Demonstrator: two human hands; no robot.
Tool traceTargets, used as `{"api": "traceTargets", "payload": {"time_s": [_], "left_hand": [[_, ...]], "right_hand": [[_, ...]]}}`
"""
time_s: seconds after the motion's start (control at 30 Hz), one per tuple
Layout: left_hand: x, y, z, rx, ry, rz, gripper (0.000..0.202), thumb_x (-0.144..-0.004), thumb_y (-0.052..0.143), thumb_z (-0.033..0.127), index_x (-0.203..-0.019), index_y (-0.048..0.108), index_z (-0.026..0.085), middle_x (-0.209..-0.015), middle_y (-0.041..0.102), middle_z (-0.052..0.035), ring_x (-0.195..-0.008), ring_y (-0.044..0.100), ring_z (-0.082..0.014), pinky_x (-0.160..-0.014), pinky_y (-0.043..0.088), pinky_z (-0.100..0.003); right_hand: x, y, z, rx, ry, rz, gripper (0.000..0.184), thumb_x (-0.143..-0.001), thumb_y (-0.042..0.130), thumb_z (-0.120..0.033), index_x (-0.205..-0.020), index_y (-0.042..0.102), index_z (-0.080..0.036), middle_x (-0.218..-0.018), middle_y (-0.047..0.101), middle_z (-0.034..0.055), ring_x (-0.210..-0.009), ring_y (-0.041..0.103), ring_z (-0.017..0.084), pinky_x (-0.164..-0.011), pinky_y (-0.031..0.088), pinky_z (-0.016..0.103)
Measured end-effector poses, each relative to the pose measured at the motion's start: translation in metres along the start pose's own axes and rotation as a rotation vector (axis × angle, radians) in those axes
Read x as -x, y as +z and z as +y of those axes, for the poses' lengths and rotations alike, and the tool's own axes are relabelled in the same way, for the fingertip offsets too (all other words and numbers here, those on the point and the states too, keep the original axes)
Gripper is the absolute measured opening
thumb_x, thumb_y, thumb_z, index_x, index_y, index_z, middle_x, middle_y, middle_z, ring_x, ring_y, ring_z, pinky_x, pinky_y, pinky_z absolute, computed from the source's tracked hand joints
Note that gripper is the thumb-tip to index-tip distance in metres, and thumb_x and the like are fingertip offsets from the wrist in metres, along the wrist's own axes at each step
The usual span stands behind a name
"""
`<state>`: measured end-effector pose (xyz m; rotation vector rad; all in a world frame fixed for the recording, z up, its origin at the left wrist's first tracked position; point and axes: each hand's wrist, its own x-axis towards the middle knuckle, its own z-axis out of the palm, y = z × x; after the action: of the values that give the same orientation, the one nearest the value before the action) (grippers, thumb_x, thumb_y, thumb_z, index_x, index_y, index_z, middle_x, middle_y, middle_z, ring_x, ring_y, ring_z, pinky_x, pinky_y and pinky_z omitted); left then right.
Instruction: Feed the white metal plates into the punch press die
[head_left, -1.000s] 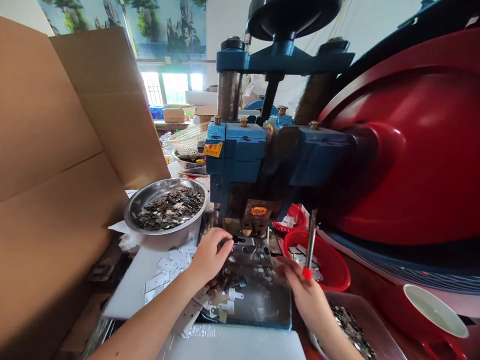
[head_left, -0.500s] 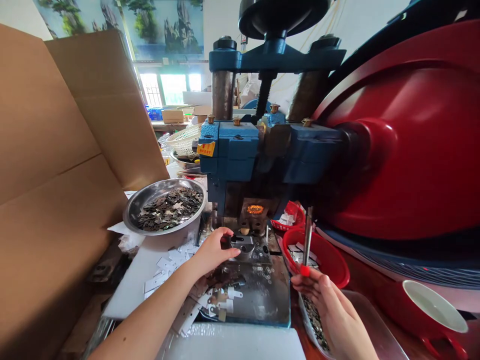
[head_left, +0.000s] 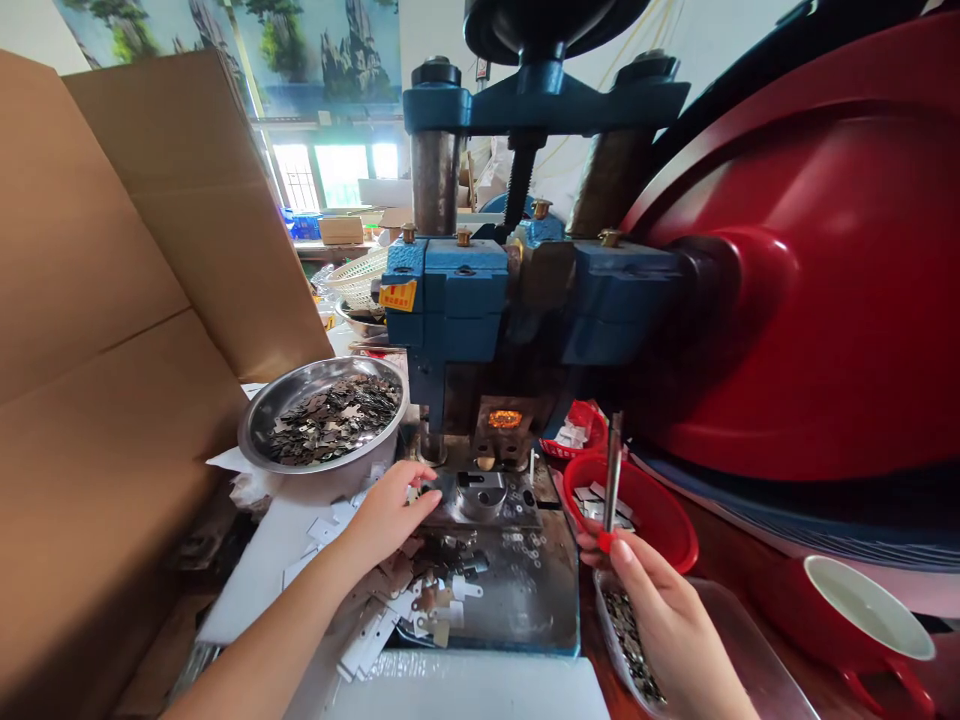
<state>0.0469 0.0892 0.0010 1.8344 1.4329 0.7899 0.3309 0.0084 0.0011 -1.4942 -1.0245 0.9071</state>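
Observation:
My left hand (head_left: 386,515) rests at the left edge of the blue press's (head_left: 480,310) steel bed (head_left: 525,590), fingers stretched toward the die (head_left: 484,492), holding nothing I can see. Small flat metal pieces (head_left: 431,590) lie scattered just below it. My right hand (head_left: 660,615) is closed around a thin metal rod with a red tip (head_left: 611,480), held upright beside the bed, above a clear tray of small dark parts (head_left: 634,640).
A steel bowl of dark stamped parts (head_left: 326,415) stands left of the press. Red bowls (head_left: 660,520) with white pieces sit to the right, under a large red flywheel guard (head_left: 810,290). A cardboard box wall (head_left: 112,330) closes the left. A white cup (head_left: 870,610) is at right.
My left hand has drawn back leftward from the die. My right hand with the rod has moved back from the bed to above the clear tray.

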Motion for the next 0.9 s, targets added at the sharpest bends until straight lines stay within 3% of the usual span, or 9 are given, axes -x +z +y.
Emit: {"api": "traceTargets", "payload": {"time_s": [0.13, 0.27, 0.37, 0.47, 0.6, 0.67, 0.73, 0.83, 0.9], "left_hand": [[0.033, -0.025, -0.003, -0.111, -0.036, -0.127, 0.015, -0.081, 0.052, 0.030, -0.088, 0.062, 0.023, -0.092, 0.064, -0.0018, -0.088, 0.058, -0.0195, -0.079, 0.044, -0.031], [0.062, -0.040, -0.008, -0.237, -0.017, -0.224, 0.016, -0.079, 0.054, 0.030, -0.090, 0.063, 0.024, -0.098, 0.063, -0.0028, -0.093, 0.057, -0.0211, -0.082, 0.043, -0.031], [0.070, -0.039, -0.010, -0.325, -0.041, -0.229, 0.026, -0.075, 0.059, 0.031, -0.100, 0.062, 0.027, -0.108, 0.059, -0.0031, -0.101, 0.054, -0.0225, -0.088, 0.040, -0.033], [0.069, -0.030, -0.011, -0.415, -0.079, -0.237, 0.038, -0.070, 0.065, 0.031, -0.107, 0.060, 0.029, -0.111, 0.056, -0.0027, -0.103, 0.052, -0.0236, -0.090, 0.038, -0.034], [0.062, -0.024, -0.011, -0.480, -0.112, -0.244, 0.035, -0.071, 0.064, 0.032, -0.104, 0.059, 0.026, -0.103, 0.058, -0.0036, -0.100, 0.053, -0.0247, -0.086, 0.038, -0.035], [0.060, -0.024, -0.011, -0.483, -0.097, -0.248, 0.027, -0.071, 0.063, 0.034, -0.096, 0.060, 0.024, -0.100, 0.057, -0.0037, -0.098, 0.053, -0.0248, -0.084, 0.039, -0.034], [0.060, -0.026, -0.011, -0.476, -0.068, -0.243, 0.021, -0.072, 0.062, 0.034, -0.089, 0.060, 0.023, -0.101, 0.056, -0.0036, -0.097, 0.053, -0.0241, -0.084, 0.038, -0.034], [0.058, -0.028, -0.011, -0.458, -0.031, -0.240, 0.028, -0.071, 0.063, 0.033, -0.098, 0.059, 0.025, -0.108, 0.055, -0.0038, -0.100, 0.052, -0.0237, -0.087, 0.037, -0.034], [0.056, -0.029, -0.012, -0.456, -0.037, -0.269, 0.034, -0.070, 0.064, 0.033, -0.103, 0.058, 0.027, -0.107, 0.057, -0.0034, -0.098, 0.053, -0.0238, -0.086, 0.037, -0.034]], "right_hand": [[-0.004, 0.002, 0.011, 0.052, -0.032, 0.085, 0.050, -0.067, 0.061, -0.062, -0.095, 0.065, -0.020, -0.089, 0.071, 0.0066, -0.084, 0.064, 0.023, -0.079, 0.051, 0.034], [-0.012, 0.012, 0.030, -0.124, 0.023, 0.018, 0.051, -0.078, 0.044, -0.064, -0.099, 0.061, -0.020, -0.083, 0.070, 0.0060, -0.074, 0.064, 0.021, -0.069, 0.052, 0.033], [-0.031, 0.035, 0.031, 0.007, 0.009, -0.068, 0.046, -0.074, 0.052, -0.060, -0.095, 0.063, -0.021, -0.086, 0.070, 0.0067, -0.076, 0.065, 0.022, -0.072, 0.051, 0.033], [-0.056, 0.068, 0.019, 0.255, -0.146, -0.190, 0.040, -0.072, 0.056, -0.054, -0.095, 0.064, -0.022, -0.090, 0.070, 0.0059, -0.084, 0.064, 0.023, -0.075, 0.048, 0.032], [-0.077, 0.091, 0.006, 0.446, -0.183, -0.184, 0.026, -0.071, 0.056, -0.044, -0.080, 0.065, -0.021, -0.071, 0.067, 0.0024, -0.069, 0.062, 0.019, -0.064, 0.044, 0.028], [-0.077, 0.078, 0.005, 0.445, -0.173, -0.137, 0.028, -0.074, 0.053, -0.045, -0.073, 0.063, -0.019, -0.066, 0.065, 0.0022, -0.065, 0.060, 0.018, -0.059, 0.042, 0.027], [-0.073, 0.049, 0.009, 0.441, -0.146, -0.058, 0.033, -0.075, 0.052, -0.049, -0.075, 0.063, -0.018, -0.064, 0.064, 0.0021, -0.062, 0.059, 0.018, -0.055, 0.041, 0.026], [-0.065, -0.003, 0.019, 0.380, -0.068, 0.083, 0.042, -0.072, 0.054, -0.051, -0.094, 0.065, -0.017, -0.071, 0.068, 0.0035, -0.064, 0.062, 0.020, -0.056, 0.044, 0.028], [-0.058, -0.026, 0.026, 0.451, -0.014, 0.178, 0.051, -0.072, 0.054, -0.050, -0.108, 0.062, -0.016, -0.074, 0.070, 0.0050, -0.068, 0.065, 0.023, -0.061, 0.047, 0.032]]}}
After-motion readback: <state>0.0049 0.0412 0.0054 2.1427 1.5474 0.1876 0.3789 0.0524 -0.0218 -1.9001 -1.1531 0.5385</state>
